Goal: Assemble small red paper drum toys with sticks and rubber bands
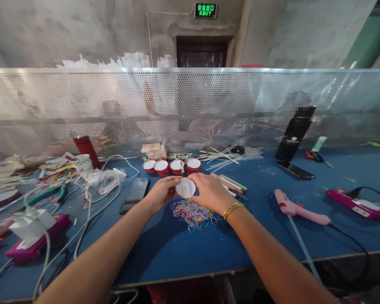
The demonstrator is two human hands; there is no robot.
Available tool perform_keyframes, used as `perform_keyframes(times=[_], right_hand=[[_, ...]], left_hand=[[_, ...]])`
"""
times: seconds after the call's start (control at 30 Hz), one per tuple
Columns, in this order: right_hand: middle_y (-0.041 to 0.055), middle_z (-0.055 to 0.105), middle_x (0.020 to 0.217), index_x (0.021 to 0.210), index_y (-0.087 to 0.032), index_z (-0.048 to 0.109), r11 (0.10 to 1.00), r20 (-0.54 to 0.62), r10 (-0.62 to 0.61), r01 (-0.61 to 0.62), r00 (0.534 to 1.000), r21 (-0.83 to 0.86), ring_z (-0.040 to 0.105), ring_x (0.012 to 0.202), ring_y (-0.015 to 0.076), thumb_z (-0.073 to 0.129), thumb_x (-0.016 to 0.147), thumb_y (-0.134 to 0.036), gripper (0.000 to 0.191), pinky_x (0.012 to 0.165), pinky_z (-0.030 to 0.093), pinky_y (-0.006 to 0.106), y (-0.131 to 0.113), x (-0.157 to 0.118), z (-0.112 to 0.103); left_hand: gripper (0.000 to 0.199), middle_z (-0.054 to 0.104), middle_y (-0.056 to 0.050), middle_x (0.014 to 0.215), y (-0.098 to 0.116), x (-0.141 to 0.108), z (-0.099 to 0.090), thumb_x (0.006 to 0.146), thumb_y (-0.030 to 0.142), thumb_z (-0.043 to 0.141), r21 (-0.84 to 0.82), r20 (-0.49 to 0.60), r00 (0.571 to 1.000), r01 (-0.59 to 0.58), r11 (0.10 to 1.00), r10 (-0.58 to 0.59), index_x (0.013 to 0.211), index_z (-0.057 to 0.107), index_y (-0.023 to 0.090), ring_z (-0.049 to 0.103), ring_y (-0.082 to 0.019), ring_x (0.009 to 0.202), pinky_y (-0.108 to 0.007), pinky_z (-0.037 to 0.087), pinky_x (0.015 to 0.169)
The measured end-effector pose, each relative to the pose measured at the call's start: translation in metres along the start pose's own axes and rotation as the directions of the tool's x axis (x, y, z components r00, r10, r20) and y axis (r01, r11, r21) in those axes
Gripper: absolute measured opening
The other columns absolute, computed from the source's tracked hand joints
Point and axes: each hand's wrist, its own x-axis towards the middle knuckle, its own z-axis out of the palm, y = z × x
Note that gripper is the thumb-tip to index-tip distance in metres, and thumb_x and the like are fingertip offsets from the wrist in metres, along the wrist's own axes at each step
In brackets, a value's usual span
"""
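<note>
A small round drum [185,188] with a white face and red rim is held up between my two hands. My left hand [162,193] grips its left edge with curled fingers, and my right hand [210,191] grips the right edge, thumb below and fingers above. Thin bands appear to cross the white face, and a short flat stick [182,168] rises behind the top rim. Right below the drum lies a loose heap of coloured rubber bands [194,214]. Several similar red drums [161,168] stand in a row just behind my hands.
Coloured sticks [232,184] lie right of my hands. A pink glue gun [299,207], a phone [294,169] and a black bottle [294,133] are farther right. On the left are a dark phone [134,195], white cables [88,207], a power strip [39,238] and a red flask [87,150].
</note>
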Motion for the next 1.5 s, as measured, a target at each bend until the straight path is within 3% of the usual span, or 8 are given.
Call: perform_keyframes(times=[0.37, 1.5], right_hand=[[0.0095, 0.064, 0.114, 0.122, -0.020, 0.053, 0.959, -0.035, -0.016, 0.025, 0.999, 0.282, 0.060, 0.107, 0.0236, 0.077, 0.071, -0.021, 0.056, 0.089, 0.049, 0.040, 0.019, -0.010, 0.030], [0.0107, 0.064, 0.113, 0.125, -0.018, 0.053, 0.977, -0.043, -0.014, 0.023, 0.999, 0.213, 0.059, 0.109, 0.0267, 0.075, 0.075, -0.022, 0.054, 0.089, 0.047, 0.043, 0.021, -0.010, 0.031]], left_hand=[[0.020, 0.072, -0.006, 0.078, -0.012, 0.007, -0.005, 0.073, 0.020, 0.074, 0.053, -0.057, 0.998, 0.029, 0.998, -0.026, 0.092, 0.072, 0.014, 0.064, -0.013, 0.064, -0.023, 0.049, 0.061], [0.026, 0.071, -0.006, 0.083, -0.014, 0.008, -0.003, 0.071, 0.025, 0.076, 0.063, -0.063, 0.998, 0.015, 0.998, -0.011, 0.094, 0.070, 0.014, 0.063, -0.013, 0.068, -0.024, 0.050, 0.062]])
